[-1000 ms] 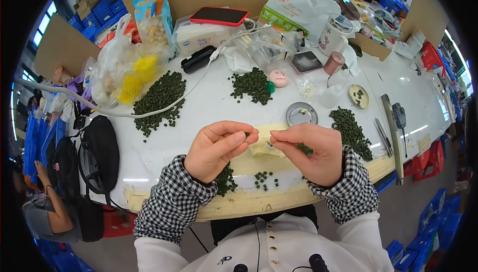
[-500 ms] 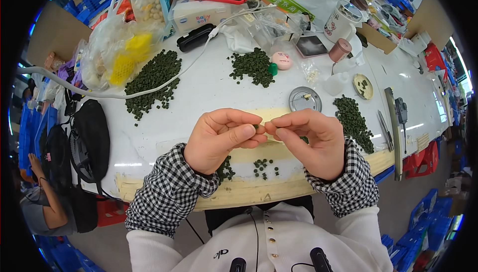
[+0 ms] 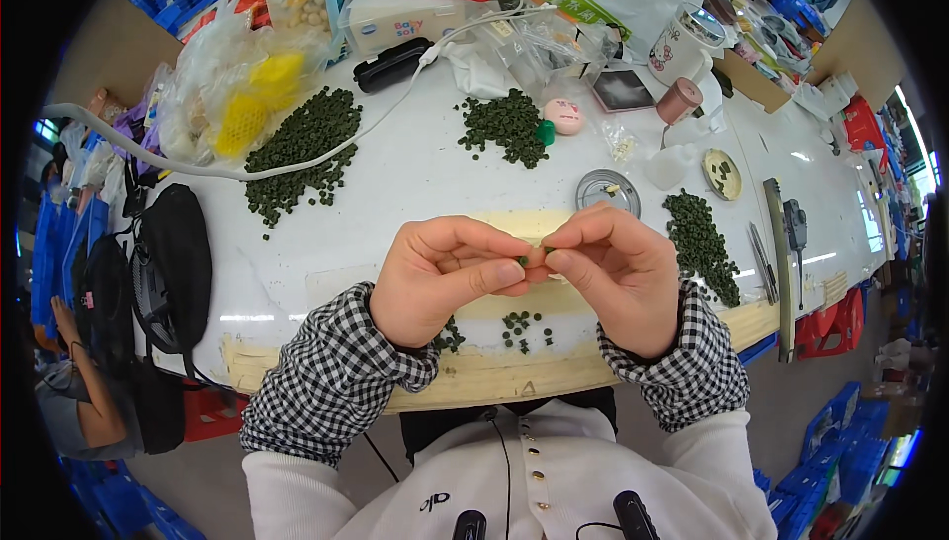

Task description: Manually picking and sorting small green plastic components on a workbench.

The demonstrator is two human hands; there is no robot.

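One tiny dark green piece point(image 3: 522, 261) sits pinched at the exact meeting point of both hands, raised above the near edge of the white tabletop point(image 3: 395, 184). The left hand point(image 3: 445, 278) closes thumb and forefinger on it from the left, while the right hand point(image 3: 618, 278) pinches in from the right with its fingertips touching the left ones, so neither hand is nearer than the other. Too little of the piece shows to tell its long axis or its shape, and the fingers hide most of it. Directly below the hands lies a small scatter of green pieces point(image 3: 522, 328) on a pale yellowish strip point(image 3: 524, 224), partly covered by the wrists. Farther out sit a large green pile point(image 3: 297, 150) to the left, another pile point(image 3: 506, 125) ahead, and a third pile point(image 3: 700, 244) just beside the right hand, near a round metal lid point(image 3: 607, 189).
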